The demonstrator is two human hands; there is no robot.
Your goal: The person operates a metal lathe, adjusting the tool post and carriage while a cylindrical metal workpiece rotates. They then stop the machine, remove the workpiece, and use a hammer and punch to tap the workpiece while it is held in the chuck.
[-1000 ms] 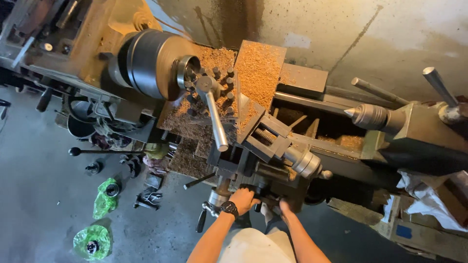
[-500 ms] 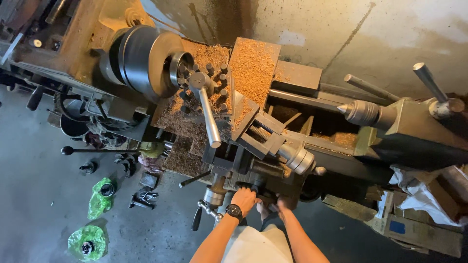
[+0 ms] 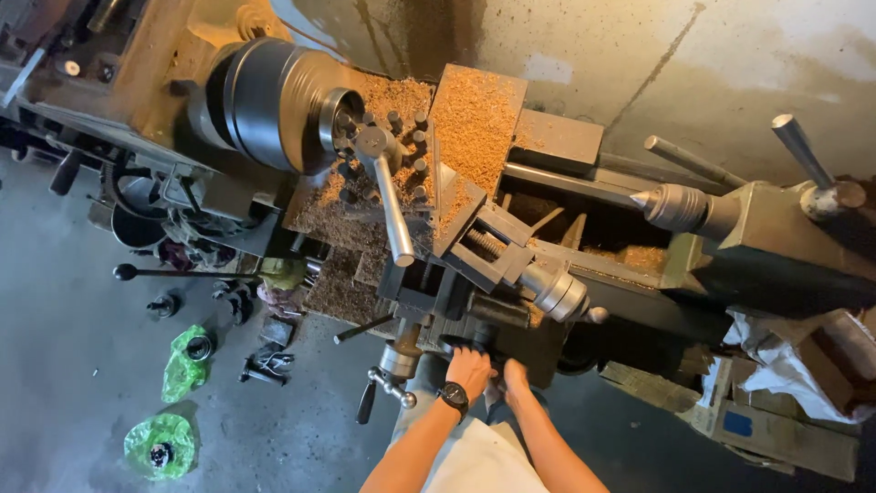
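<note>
Left hand (image 3: 470,370), watch on wrist, fingers curled over dark handwheel (image 3: 482,336) at front of lathe carriage (image 3: 438,292). Right hand (image 3: 514,379) just beside it, partly hidden; cannot tell grip. Handwheel below tool post lever (image 3: 394,215), right of chuck (image 3: 274,105). Judged rigid, heavy metal, possibly oily; best held at rim. Chips (image 3: 474,119) cover tray above carriage.
</note>
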